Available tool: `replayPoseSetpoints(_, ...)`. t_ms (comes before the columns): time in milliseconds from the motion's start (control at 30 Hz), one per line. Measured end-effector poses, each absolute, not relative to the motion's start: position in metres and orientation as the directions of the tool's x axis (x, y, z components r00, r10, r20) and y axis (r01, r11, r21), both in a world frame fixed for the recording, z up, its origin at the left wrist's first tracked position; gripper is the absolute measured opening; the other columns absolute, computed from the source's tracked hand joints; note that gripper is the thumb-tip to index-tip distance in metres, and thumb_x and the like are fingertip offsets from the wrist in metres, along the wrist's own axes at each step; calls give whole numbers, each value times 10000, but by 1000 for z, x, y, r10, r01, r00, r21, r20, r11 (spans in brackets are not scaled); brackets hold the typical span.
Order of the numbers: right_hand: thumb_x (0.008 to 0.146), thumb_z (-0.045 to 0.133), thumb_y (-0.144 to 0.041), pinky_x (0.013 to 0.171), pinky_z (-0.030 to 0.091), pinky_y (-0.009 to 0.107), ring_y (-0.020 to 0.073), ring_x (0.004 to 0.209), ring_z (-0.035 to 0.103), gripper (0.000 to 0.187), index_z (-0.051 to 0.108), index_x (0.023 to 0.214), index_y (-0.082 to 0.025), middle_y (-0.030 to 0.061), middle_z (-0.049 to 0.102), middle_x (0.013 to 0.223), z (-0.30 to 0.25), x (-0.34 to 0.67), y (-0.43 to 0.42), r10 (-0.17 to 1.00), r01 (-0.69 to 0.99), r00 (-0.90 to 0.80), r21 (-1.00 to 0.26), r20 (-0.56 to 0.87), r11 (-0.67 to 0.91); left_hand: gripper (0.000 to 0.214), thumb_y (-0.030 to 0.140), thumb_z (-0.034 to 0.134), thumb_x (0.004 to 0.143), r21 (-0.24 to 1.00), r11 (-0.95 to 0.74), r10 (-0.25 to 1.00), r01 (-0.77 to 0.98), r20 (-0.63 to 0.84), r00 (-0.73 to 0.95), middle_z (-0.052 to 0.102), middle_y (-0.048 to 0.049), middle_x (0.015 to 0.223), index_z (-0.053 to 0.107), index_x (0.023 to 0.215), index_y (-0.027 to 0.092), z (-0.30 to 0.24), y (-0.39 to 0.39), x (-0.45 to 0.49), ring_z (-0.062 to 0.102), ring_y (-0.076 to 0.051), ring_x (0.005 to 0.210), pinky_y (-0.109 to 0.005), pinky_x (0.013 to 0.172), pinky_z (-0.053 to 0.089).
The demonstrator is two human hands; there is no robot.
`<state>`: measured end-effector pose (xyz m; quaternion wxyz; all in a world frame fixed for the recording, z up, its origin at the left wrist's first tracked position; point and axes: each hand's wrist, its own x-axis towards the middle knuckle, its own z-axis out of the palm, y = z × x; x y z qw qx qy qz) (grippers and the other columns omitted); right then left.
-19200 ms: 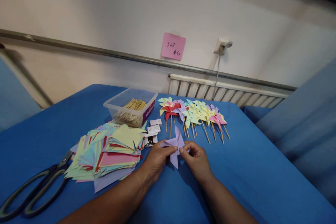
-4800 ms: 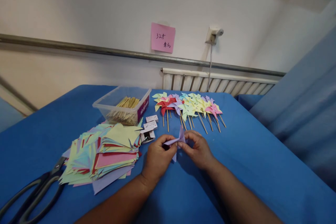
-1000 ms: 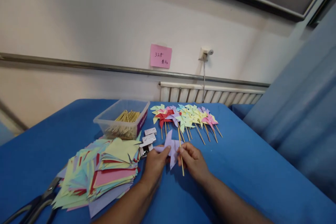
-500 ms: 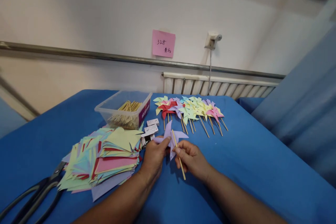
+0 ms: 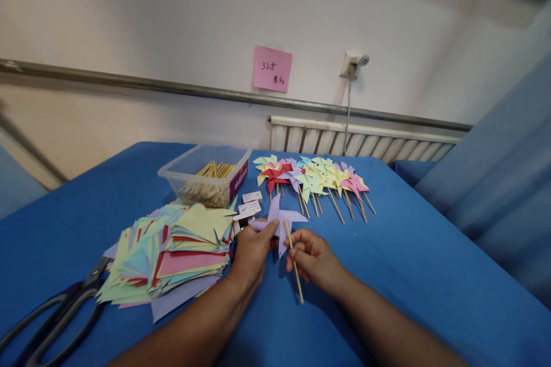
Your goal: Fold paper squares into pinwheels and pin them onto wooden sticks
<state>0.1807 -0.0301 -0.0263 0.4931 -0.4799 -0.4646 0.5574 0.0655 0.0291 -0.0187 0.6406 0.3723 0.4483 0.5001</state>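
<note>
Pinched in my left hand (image 5: 255,246) is a lilac paper pinwheel (image 5: 275,207), its folded blades spread out. My right hand (image 5: 310,255) grips a thin wooden stick (image 5: 298,282) between thumb and fingers. The stick's upper end lies close to the pinwheel's middle; I cannot tell whether the two are joined. Just beyond my left hand sit small white boxes (image 5: 249,208), one of them partly hidden by the fingers. To the left lies a tall pile of coloured paper pieces (image 5: 193,264).
A clear plastic tub (image 5: 185,175) of wooden sticks (image 5: 217,170) stands at the back. Several finished pinwheels (image 5: 316,180) on sticks lie to its right. Large scissors (image 5: 71,304) rest at the left on the blue-covered table (image 5: 408,275). A radiator (image 5: 301,136) is behind.
The upper end of the stick has slid down slightly against the pinwheel, and the stick stands a little steeper. Both hands keep their holds. The view has shifted slightly.
</note>
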Motion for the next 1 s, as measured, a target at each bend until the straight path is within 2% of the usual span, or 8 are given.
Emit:
replayPoseSetpoints(133, 797, 450, -605, 291, 218, 163, 51, 273, 350, 438, 506, 857, -174, -63, 548, 469, -25, 181, -31, 994, -52, -18, -993, -104, -104, 262, 337, 735, 575, 941, 191, 980, -279, -166, 110, 579, 20, 545, 562, 605, 142, -23, 31, 64, 555, -131, 531, -248, 528, 442)
replayPoseSetpoints(233, 809, 405, -631, 275, 217, 161, 59, 258, 354, 476, 523, 879, -175, -66, 541, 441, -25, 182, -31, 993, -23, -5, -993, -119, -119, 257, 358, 721, 597, 957, 168, 982, -237, -141, 127, 603, 8, 565, 589, 636, 140, -27, 32, 64, 565, -136, 536, -237, 509, 423)
replayPoseSetpoints(367, 797, 463, -598, 274, 214, 163, 61, 250, 338, 426, 526, 863, -181, -69, 537, 414, -30, 182, -30, 991, -26, -5, -990, -135, -135, 267, 389, 708, 605, 974, 156, 982, -166, -135, 129, 615, 7, 561, 604, 648, 147, -29, 32, 63, 564, -136, 507, -234, 485, 408)
replayPoseSetpoints(533, 762, 578, -498, 345, 242, 165, 39, 329, 339, 337, 547, 698, -169, -46, 554, 475, -34, 181, -28, 993, -16, 84, -996, -87, -86, 276, 391, 704, 607, 991, 109, 989, -81, -99, 114, 551, 35, 496, 555, 574, 160, -31, 33, 63, 502, -105, 446, -213, 443, 371)
replayPoseSetpoints(667, 764, 584, -465, 350, 243, 176, 37, 342, 338, 325, 549, 648, -164, -47, 536, 519, -33, 181, -28, 991, -8, 101, -997, -82, -82, 273, 388, 695, 616, 995, 85, 990, -45, -80, 112, 544, 29, 495, 552, 574, 159, -34, 34, 63, 501, -107, 443, -211, 437, 359)
replayPoseSetpoints(1000, 745, 611, -438, 351, 244, 184, 47, 336, 343, 318, 544, 601, -163, -75, 438, 427, -32, 181, -27, 986, 21, 144, -996, -81, -85, 234, 364, 699, 604, 995, 98, 991, -11, -97, 88, 574, 18, 486, 588, 565, 162, -34, 31, 64, 526, -125, 448, -213, 448, 357)
